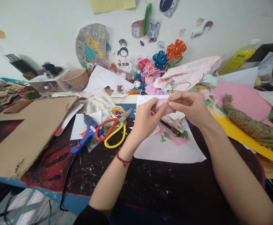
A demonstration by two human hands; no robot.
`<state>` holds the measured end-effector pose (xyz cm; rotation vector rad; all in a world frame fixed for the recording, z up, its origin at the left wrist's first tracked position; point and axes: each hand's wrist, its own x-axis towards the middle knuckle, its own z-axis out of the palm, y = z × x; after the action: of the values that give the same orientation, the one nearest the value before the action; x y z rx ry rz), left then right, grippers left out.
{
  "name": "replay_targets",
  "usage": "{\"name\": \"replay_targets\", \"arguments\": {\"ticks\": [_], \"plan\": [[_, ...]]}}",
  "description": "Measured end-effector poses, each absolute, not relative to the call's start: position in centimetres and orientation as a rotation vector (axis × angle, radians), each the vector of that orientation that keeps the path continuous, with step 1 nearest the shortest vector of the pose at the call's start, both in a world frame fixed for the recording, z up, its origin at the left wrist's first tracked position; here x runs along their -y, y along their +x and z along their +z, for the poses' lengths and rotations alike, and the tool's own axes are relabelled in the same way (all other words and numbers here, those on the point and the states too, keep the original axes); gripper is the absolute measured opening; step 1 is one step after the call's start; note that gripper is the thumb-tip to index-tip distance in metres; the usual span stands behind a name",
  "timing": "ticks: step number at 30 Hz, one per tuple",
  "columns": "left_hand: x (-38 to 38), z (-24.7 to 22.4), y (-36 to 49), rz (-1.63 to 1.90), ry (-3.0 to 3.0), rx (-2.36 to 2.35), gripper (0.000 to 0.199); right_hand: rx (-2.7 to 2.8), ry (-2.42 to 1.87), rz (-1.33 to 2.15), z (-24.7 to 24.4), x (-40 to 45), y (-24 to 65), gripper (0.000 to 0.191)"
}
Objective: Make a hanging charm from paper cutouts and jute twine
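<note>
I should steady the pale pink scalloped piece (162,102) lightly in my left hand's (147,116) grip, my right hand (192,103) pinching its two o'clock edge.

Knotted dark-red cord bracelet (124,159); black left sleeve (91,215).

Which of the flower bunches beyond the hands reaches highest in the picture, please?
The orange bunch, at the group's right end; it rises above the blue bunch beside it and the pink flowers further left.
</note>
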<state>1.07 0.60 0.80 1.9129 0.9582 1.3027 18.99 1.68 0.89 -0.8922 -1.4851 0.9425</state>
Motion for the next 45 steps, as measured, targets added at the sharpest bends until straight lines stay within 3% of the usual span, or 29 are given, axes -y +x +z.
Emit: {"name": "replay_targets", "arguments": {"ticks": [20, 26, 30, 34, 36, 45], "plan": [[-0.5, 0.7, 1.3, 1.337, 2.023, -1.015, 0.035, 1.463, -0.887, 0.728, 0.1, -1.8, 18.2, 0.009], [-0.9, 0.5, 1.1, 1.320, 1.896, -0.937, 0.025, 1.554, -0.858, 0.758, 0.8, -1.9, 19.0, 0.009], [-1.2, 0.3, 0.9, 1.285, 1.785, -0.874, 0.023, 1.536, -0.838, 0.759, 1.4, -1.9, 19.7, 0.015], [-1.2, 0.4, 1.0, 1.185, 1.602, -0.741, 0.035, 1.542, -0.773, 0.812, 1.4, -2.0, 19.9, 0.047], [-1.1, 0.7, 1.0, 1.101, 1.463, -0.670, 0.034, 1.566, -0.742, 0.779, 1.6, -2.1, 19.9, 0.052], [-0.8, 1.8, 0.0, 0.753, 1.009, -0.328, 0.017, 1.606, -0.807, 0.406, 7.1, -1.0, 16.7, 0.018]]}}
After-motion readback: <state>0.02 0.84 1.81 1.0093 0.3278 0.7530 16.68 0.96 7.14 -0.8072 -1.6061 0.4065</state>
